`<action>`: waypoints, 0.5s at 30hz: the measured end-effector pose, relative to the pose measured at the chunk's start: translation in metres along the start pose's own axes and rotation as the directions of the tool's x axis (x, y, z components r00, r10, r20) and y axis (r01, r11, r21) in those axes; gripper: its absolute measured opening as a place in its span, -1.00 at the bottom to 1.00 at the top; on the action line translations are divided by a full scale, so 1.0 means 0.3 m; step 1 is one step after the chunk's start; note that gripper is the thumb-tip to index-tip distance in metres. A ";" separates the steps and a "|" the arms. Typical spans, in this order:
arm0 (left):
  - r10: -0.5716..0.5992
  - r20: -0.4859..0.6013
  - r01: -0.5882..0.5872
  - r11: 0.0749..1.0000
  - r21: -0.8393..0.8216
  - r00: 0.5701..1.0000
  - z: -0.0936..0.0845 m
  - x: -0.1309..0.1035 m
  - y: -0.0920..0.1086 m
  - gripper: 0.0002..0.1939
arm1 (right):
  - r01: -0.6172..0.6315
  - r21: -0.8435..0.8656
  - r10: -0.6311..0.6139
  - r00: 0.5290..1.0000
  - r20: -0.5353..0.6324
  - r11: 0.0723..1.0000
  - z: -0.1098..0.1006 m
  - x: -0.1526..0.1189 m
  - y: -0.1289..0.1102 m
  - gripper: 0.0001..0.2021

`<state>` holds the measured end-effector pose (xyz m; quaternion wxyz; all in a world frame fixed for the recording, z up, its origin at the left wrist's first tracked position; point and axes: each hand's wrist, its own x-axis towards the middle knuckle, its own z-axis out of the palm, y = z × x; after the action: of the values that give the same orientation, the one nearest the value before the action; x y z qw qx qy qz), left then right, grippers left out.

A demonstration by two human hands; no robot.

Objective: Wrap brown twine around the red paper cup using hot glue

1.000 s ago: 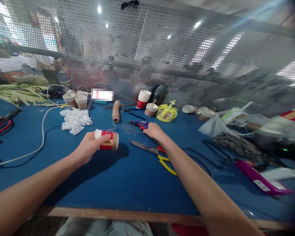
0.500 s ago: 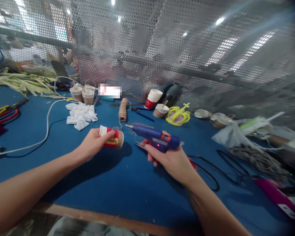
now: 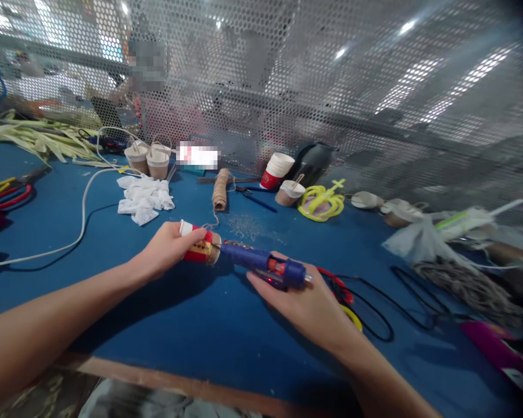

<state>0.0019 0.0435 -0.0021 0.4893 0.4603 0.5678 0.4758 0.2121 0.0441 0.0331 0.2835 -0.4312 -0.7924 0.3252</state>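
Observation:
My left hand (image 3: 169, 247) is closed round a red and white paper cup (image 3: 196, 248), held tilted on its side above the table. Brown twine is wound about the cup's right end. In my right hand (image 3: 300, 302) is a blue hot glue gun (image 3: 255, 259) with a small red light lit. Its nozzle points left and meets the twine-wound end of the cup; whether they touch I cannot tell. A strand of twine runs from the cup back to a twine roll (image 3: 220, 190). Scissors with red and yellow handles (image 3: 351, 316) lie partly hidden behind my right hand.
Crumpled white cloth (image 3: 143, 197) and twine-wrapped cups (image 3: 158, 162) lie at the back left. Farther right are pliers (image 3: 261, 200), stacked paper cups (image 3: 277, 171) and a yellow crown-shaped piece (image 3: 320, 202). A black cord (image 3: 370, 284) loops at right; a white cable (image 3: 85, 215) crosses the left.
The glue gun has swung down and left, bringing its nozzle to the twine-wound end of the cup. The left hand and cup have barely moved.

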 end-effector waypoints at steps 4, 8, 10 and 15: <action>-0.011 -0.015 0.011 1.000 0.023 1.000 0.001 0.000 0.005 -0.69 | 0.016 -0.073 -0.018 1.000 -0.020 0.997 0.011 -0.011 0.019 -0.81; -0.019 -0.017 0.019 1.000 0.002 1.000 0.001 0.002 0.007 -0.71 | 0.070 -0.156 -0.073 0.997 -0.011 0.985 0.008 -0.015 0.012 -0.80; -0.021 -0.019 0.020 1.000 -0.019 1.000 0.002 0.002 0.008 -0.72 | 0.091 -0.188 -0.089 0.996 0.021 0.978 0.003 -0.018 -0.001 -0.82; -0.039 -0.029 0.037 0.996 -0.079 0.999 0.004 0.001 0.010 -0.72 | 0.160 -0.264 -0.150 0.987 0.058 0.951 -0.004 -0.025 -0.023 -0.87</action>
<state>0.0033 0.0442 0.0008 0.5072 0.4227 0.5648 0.4951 0.2132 0.0350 0.0379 0.2323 -0.3958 -0.8657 0.2000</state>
